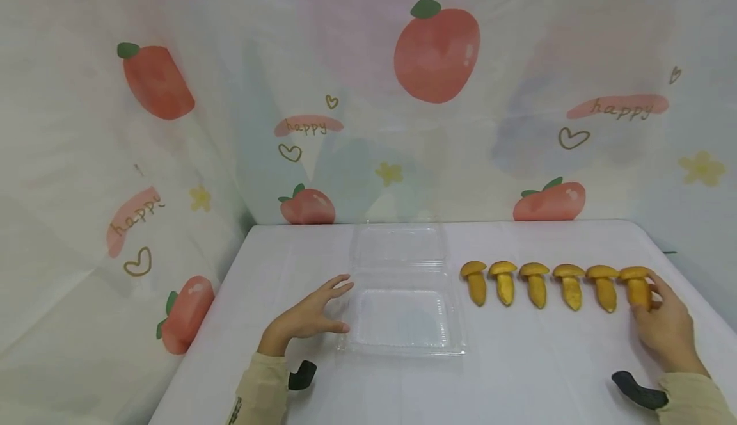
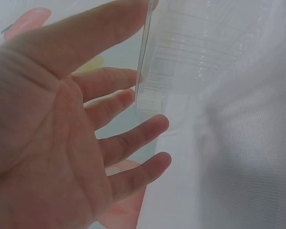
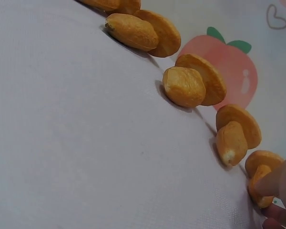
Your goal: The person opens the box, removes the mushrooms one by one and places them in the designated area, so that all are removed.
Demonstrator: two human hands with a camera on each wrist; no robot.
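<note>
A clear plastic clamshell box (image 1: 403,280) lies with its lid laid back, left of a row of yellow-brown mushrooms. My left hand (image 1: 311,315) is at the box's left side, fingers spread and fairly straight. In the left wrist view, the thumb and fingertips of that hand (image 2: 81,124) come up to the thin box edge (image 2: 144,57); firm contact is hard to tell. At the row's right end, my right hand (image 1: 668,330) pinches the last mushroom (image 1: 636,287) by its stem. The right wrist view shows the fingers at that mushroom (image 3: 262,164), partly cut off by the frame.
Several more mushrooms, among them one nearest the box (image 1: 475,284) and one beside the held one (image 1: 604,290), lie side by side with caps away from me. A white cloth (image 1: 518,374) covers the table. A printed curtain (image 1: 357,60) hangs behind and at the left.
</note>
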